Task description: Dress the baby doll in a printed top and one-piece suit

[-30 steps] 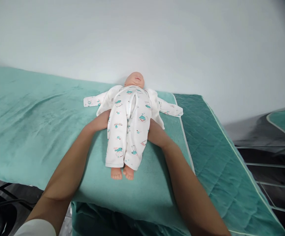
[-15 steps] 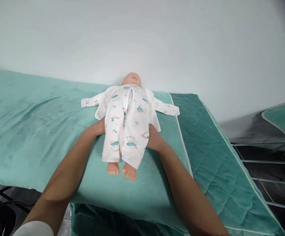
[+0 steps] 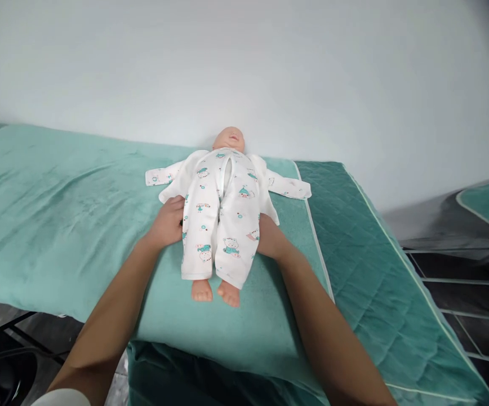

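Note:
A baby doll (image 3: 229, 139) lies on its back, its feet pointing towards me. It wears a white printed long-sleeved top (image 3: 289, 185), arms spread out, and matching trousers (image 3: 238, 214) that come up over its chest. At the trousers' left edge is my left hand (image 3: 169, 221); its fingers curl in at the cloth near the top's hem, the tips out of sight. My right hand (image 3: 271, 237) reaches in beneath the trousers and the top's hem on the other side, so its fingers are hidden.
Light green velvety cover (image 3: 79, 225) lies under the doll. A darker quilted cover (image 3: 379, 270) extends to the right. Behind the doll's head rises a white wall (image 3: 244, 67). A metal frame (image 3: 472, 282) stands at the right, and a black object (image 3: 5, 361) at lower left.
My left hand has drawn partly out from under the trousers, so its knuckles now show. The left trouser leg and foot have shifted slightly. My right hand stays under the cloth.

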The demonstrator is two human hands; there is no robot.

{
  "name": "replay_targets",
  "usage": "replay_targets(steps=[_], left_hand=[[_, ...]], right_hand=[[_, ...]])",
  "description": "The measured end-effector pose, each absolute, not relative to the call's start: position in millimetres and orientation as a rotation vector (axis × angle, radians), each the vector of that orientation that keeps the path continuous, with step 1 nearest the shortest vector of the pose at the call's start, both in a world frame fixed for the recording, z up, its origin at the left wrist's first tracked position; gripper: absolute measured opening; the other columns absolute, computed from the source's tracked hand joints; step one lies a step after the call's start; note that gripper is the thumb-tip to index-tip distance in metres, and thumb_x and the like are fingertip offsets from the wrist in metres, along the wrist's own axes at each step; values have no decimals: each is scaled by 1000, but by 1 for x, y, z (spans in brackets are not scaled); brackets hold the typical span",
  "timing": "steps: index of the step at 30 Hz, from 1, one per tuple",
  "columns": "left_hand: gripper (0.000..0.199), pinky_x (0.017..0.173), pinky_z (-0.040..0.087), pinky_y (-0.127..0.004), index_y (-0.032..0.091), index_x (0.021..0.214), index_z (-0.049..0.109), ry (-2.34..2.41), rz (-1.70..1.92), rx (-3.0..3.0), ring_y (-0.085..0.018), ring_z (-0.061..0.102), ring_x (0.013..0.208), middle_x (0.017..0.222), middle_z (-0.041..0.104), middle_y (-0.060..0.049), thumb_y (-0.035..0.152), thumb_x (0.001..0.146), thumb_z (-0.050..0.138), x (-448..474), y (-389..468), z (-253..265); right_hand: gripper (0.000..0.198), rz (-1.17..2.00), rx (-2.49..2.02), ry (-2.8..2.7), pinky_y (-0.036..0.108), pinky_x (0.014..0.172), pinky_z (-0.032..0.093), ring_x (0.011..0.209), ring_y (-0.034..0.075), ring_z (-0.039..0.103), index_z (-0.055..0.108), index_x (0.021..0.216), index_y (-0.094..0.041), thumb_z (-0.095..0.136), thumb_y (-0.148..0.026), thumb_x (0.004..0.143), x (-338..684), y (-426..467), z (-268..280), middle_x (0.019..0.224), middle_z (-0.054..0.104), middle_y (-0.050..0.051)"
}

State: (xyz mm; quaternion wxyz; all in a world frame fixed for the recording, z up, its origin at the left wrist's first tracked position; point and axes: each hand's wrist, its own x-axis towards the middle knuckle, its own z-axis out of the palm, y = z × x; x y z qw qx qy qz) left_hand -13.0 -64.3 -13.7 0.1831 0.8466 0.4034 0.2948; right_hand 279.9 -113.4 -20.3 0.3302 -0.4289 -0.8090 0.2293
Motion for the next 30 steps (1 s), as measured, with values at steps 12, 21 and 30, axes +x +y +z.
replay_targets(steps=[12,21,30], left_hand=[[19,75,42,-40,23,64,51,1022,708,2611,-23,49,77,68,58,-6,19,82,48,-26,-88,-8],[10,81,46,-39,22,86,62,1430,695,2399,-25,58,89,87,67,-7,29,88,55,-24,-75,-15],[41,106,40,-63,18,121,64,2164,837,2005,-47,48,132,140,58,-23,47,91,63,-28,-60,-26]], right_hand=[[21,351,-1158,-2273,35,73,50,81,24,64,66,73,-24,51,-13,83,291,-145,-10,81,69,6],[20,417,-1397,-1660,36,77,51,81,21,65,71,96,-24,52,-26,91,301,-134,-27,90,72,3],[37,504,-1667,-1079,54,92,55,92,29,69,70,102,-20,69,-47,76,326,-98,-45,99,76,12]])
